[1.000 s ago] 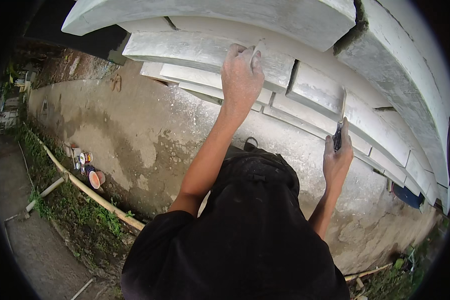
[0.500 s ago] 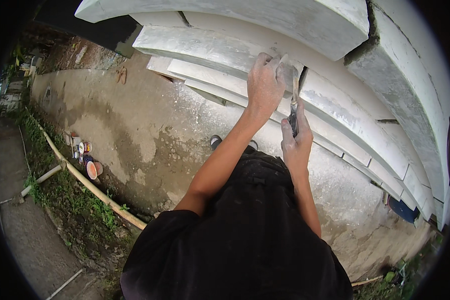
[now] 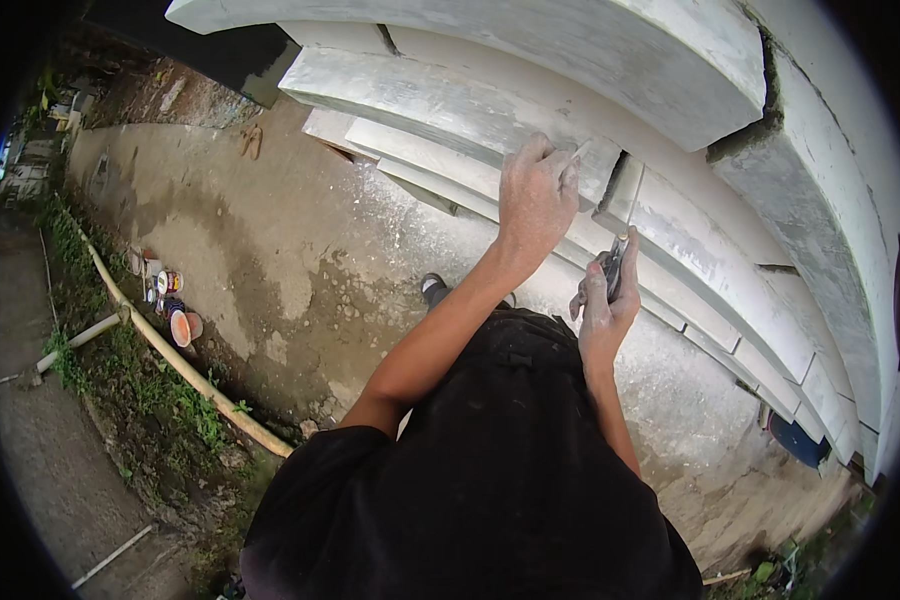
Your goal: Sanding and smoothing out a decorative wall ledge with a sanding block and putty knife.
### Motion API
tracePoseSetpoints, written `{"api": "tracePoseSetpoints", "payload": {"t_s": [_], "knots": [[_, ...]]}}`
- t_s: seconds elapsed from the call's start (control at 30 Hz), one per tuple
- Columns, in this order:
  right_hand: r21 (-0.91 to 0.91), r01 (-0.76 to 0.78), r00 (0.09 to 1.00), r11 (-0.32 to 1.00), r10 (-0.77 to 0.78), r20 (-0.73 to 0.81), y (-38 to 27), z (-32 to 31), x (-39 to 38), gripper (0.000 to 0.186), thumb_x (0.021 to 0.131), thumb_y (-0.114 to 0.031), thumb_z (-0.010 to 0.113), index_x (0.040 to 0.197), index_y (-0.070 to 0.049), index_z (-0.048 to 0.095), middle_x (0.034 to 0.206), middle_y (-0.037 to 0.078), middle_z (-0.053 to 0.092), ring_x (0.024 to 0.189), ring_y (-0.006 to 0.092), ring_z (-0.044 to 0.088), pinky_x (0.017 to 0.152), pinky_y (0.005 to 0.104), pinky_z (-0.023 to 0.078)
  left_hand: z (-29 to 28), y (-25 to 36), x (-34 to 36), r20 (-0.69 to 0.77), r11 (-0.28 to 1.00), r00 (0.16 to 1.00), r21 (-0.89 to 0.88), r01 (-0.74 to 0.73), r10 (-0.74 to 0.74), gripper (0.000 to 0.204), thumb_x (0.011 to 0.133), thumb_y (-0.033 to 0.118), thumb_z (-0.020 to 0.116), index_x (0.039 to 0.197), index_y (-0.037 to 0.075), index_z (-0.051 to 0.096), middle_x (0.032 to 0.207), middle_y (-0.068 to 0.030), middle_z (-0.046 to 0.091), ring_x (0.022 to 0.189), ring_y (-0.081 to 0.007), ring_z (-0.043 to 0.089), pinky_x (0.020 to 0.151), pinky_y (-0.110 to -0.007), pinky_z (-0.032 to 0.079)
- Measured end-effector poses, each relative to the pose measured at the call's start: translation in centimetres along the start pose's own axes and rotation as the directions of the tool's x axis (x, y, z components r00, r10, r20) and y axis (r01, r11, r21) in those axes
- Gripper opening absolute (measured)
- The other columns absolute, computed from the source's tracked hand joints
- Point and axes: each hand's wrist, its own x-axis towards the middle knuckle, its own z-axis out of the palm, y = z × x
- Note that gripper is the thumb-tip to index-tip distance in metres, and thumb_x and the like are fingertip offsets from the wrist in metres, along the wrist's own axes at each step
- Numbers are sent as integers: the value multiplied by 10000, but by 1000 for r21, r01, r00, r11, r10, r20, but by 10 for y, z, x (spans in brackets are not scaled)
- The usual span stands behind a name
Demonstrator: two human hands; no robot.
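The left hand (image 3: 536, 205) has its fingers curled in, thumb against them, pinching a thin whitish piece (image 3: 582, 150) that sticks up just in front of the dusty ledge (image 3: 420, 105); whether it touches the ledge I can't tell. Just beside it, the right hand (image 3: 608, 315) wraps its fingers around the dark handle of a slim scraper (image 3: 618, 265), which points up toward a dark gap near the end of that ledge. Its blade is hard to make out against the pale surface.

Beyond the fingers, a broader slab (image 3: 510, 45) juts out above, and more pale steps lie below. The person wears a black shirt (image 3: 500, 470) and stands on a stained concrete floor (image 3: 290, 280). Off to the left I see sandals (image 3: 253, 142), a cluster of small tubs (image 3: 169, 283) and a long pole (image 3: 200, 385) beside weeds; a dark blue round thing (image 3: 798, 440) sits far right.
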Motion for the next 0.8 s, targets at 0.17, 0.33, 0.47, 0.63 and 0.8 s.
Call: {"api": "tracePoseSetpoints", "payload": {"t_s": [0.17,0.33,0.47,0.63,0.8], "knots": [[18,52,996,998,-50,-79,-5,-11,5,651,956,-49,543,1546,-8,270,884,34,519,568,49,448,416,212,383,2,-10,-8,-148,980,977,152,-130,153,145,836,39,642,967,0,692,861,-124,531,824,-330,558,774,-455,447],[185,58,997,981,-47,-64,-24,4,15,648,964,-97,534,1545,0,263,947,36,509,592,57,448,414,207,356,16,7,-20,11,977,1000,-212,19,-17,98,849,11,617,932,-13,664,844,-160,533,769,-371,568,681,-445,463],[-185,-40,950,982,95,297,-25,24,7,620,944,-68,571,1526,-44,360,894,68,562,663,98,528,549,251,473,-38,-30,-6,-338,984,924,-98,152,-176,141,886,61,651,972,-39,701,811,-135,551,716,-273,559,671,-395,458],[-380,382,865,842,-180,469,-14,62,54,604,906,-68,604,1486,-85,436,999,218,668,897,296,632,866,367,491,-82,-54,12,-471,986,873,30,162,-129,198,902,83,655,1046,-43,709,832,-129,567,735,-246,564,693,-372,466],[-470,350,904,810,-161,396,-5,36,58,590,911,-82,602,1479,-112,444,1067,288,653,974,424,636,895,438,472,-86,-58,5,-470,979,872,73,192,-136,212,908,88,648,1061,-49,702,865,-133,585,760,-251,588,711,-371,478]]}}
